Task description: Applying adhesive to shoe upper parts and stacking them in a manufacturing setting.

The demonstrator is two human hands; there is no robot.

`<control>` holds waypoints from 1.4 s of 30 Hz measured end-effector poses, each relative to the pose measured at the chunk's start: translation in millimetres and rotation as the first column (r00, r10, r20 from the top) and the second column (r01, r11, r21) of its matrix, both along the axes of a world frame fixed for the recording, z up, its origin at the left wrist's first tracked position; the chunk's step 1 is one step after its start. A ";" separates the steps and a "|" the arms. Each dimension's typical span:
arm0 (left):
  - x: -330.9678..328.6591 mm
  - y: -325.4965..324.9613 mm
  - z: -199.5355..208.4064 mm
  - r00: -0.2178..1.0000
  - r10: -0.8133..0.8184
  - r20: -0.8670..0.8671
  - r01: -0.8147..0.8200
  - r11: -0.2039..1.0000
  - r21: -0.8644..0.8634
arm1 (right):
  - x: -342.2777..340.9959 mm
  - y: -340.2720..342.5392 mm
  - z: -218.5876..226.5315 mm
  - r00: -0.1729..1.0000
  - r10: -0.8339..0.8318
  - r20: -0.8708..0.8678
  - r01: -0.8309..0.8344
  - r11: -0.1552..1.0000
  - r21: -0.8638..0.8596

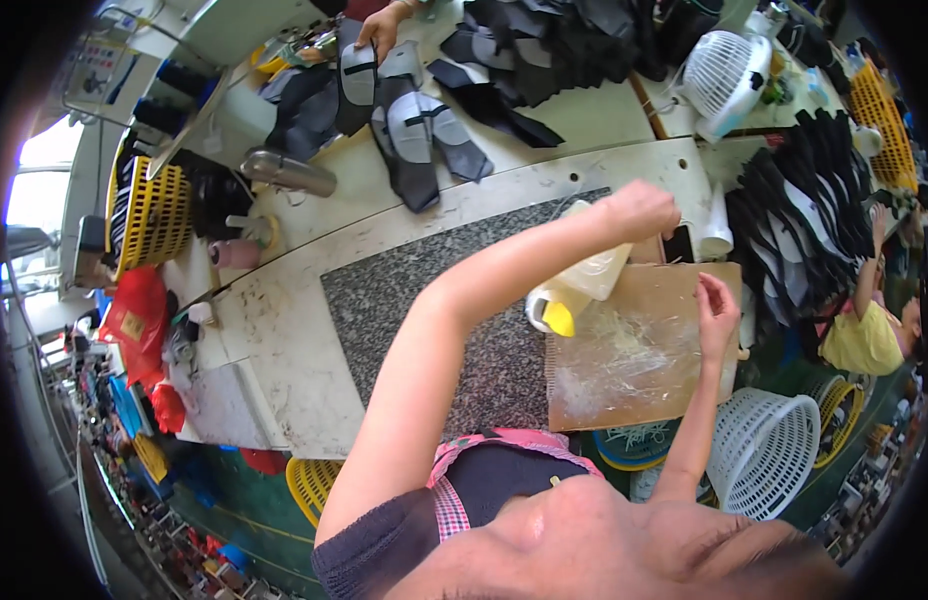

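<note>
My left forearm reaches across the work table, and my left hand (644, 212) is closed above its far side, beyond a pale translucent plastic container (599, 268). Whatever its fingers may hold is hidden. Over the right edge of a brown cardboard sheet (634, 375), my right hand (719, 312) has its fingers curled and pinched; anything between them is too small to make out. Whitish smears and strands mark the cardboard. Beside its left edge sits a white round container with a yellow piece (558, 319), partly below my left forearm. A speckled grey stone slab (414, 290) lies under my arm.
Dark shoe uppers (799, 210) are stacked on the right, with more grey-and-black pieces (414, 130) at the far side, where another person's hand (386, 28) holds one. A white fan (726, 75), a metal flask (289, 170) and a white basket (762, 452) stand around.
</note>
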State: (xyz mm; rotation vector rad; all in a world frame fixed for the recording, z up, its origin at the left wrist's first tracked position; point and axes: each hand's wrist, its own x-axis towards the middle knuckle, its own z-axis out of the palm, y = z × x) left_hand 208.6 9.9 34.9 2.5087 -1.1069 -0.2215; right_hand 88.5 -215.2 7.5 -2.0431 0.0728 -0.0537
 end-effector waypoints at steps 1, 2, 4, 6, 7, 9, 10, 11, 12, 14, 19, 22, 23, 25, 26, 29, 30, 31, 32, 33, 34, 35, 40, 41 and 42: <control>2.5 19.4 19.9 0.998 0.061 0.020 -0.058 0.992 -0.115 | 8.0 1.9 2.6 1.000 0.007 -0.017 -0.007 0.999 0.044; 0.3 41.0 32.0 0.991 0.134 0.006 -0.124 0.933 -0.338 | 18.4 6.5 6.4 0.998 0.029 0.054 -0.028 0.999 -0.017; -13.7 81.4 43.9 0.951 0.298 -0.080 -0.299 0.826 -0.478 | 41.8 21.2 15.8 0.997 0.058 0.043 -0.058 0.998 -0.005; -45.2 127.4 43.5 0.872 0.442 -0.212 -0.490 0.774 -0.401 | 63.5 52.6 37.9 0.993 0.105 0.046 -0.105 0.994 0.001; -64.7 149.8 24.8 0.842 0.493 -0.218 -0.539 0.754 -0.376 | 76.6 71.9 41.9 0.985 0.162 0.064 -0.166 0.984 0.066; -110.0 181.2 -19.1 0.740 0.553 -0.382 -0.672 0.632 -0.387 | 101.2 108.2 51.1 0.956 0.281 0.088 -0.289 0.952 0.100; -135.8 194.4 -35.8 0.648 0.547 -0.530 -0.759 0.521 -0.391 | 113.5 130.8 52.5 0.932 0.353 0.087 -0.360 0.929 0.082; -159.0 208.5 -53.9 0.593 0.628 -0.505 -0.805 0.492 -0.333 | 126.0 154.7 52.6 0.892 0.449 0.059 -0.451 0.892 0.037; -175.9 223.1 -68.6 0.533 0.702 -0.472 -0.846 0.456 -0.277 | 140.9 176.6 51.0 0.843 0.537 0.028 -0.537 0.843 -0.005; -194.6 247.3 -83.1 0.406 0.742 -0.533 -0.914 0.327 -0.241 | 174.6 211.5 23.9 0.731 0.683 -0.013 -0.668 0.711 -0.219; -165.9 307.6 -111.4 0.157 0.840 -0.519 -0.986 0.103 -0.132 | 229.2 282.3 -75.2 0.683 0.729 -0.035 -0.581 0.514 -0.631; -126.5 318.7 -98.8 0.147 0.901 -0.408 -0.922 -0.024 -0.386 | 224.1 327.8 -83.2 0.729 0.647 -0.225 -0.553 0.362 -0.751; -111.7 324.3 -105.7 0.148 0.903 -0.403 -0.917 -0.027 -0.397 | 225.5 338.0 -88.2 0.741 0.637 -0.212 -0.528 0.358 -0.770; -84.2 333.3 -119.7 0.055 0.873 -0.485 -0.933 -0.128 -0.336 | 224.5 354.1 -93.7 0.800 0.569 -0.192 -0.473 0.400 -0.785; -72.8 338.9 -122.0 0.059 0.869 -0.491 -0.931 -0.130 -0.342 | 235.0 355.4 -96.6 0.801 0.567 -0.190 -0.467 0.395 -0.791; -46.8 349.4 -128.6 0.080 0.547 -0.833 -0.940 -0.236 -0.246 | 251.2 357.0 -85.4 0.853 0.521 -0.039 -0.433 0.663 -0.611; -41.9 356.3 -139.1 0.092 0.568 -0.818 -0.947 -0.205 -0.249 | 249.9 360.3 -79.3 0.847 0.529 0.061 -0.484 0.812 -0.326; -39.5 355.6 -139.4 0.108 0.586 -0.803 -0.954 -0.166 -0.249 | 246.4 362.7 -68.5 0.855 0.496 0.154 -0.501 0.865 -0.007; -38.7 354.0 -139.2 0.116 0.550 -0.827 -0.953 -0.172 -0.248 | 236.2 365.4 -60.2 0.834 0.542 0.105 -0.530 0.733 0.425; -40.3 354.3 -132.7 0.112 0.544 -0.832 -0.954 -0.177 -0.244 | 218.1 373.7 -38.9 0.827 0.559 0.063 -0.490 0.661 0.568; -39.3 353.8 -126.3 0.137 0.503 -0.853 -0.964 -0.132 -0.232 | 205.1 379.1 -29.8 0.781 0.622 0.055 -0.490 0.555 0.672; -37.9 353.9 -122.7 0.160 0.463 -0.872 -0.971 -0.087 -0.224 | 193.9 385.3 -24.4 0.729 0.682 0.061 -0.473 0.437 0.765; -37.1 363.1 -168.6 0.328 0.310 -0.893 -0.929 -0.067 -0.364 | 162.4 426.0 -92.0 0.688 0.685 -0.237 -0.359 0.606 0.710; -41.9 361.6 -165.5 0.437 0.056 -0.898 -0.892 -0.098 -0.440 | 162.7 427.5 -108.1 0.738 0.594 -0.322 -0.309 0.720 0.621; -50.3 361.9 -156.0 0.370 -0.186 -0.910 -0.919 -0.216 -0.329 | 163.1 427.5 -108.5 0.736 0.594 -0.324 -0.308 0.720 0.622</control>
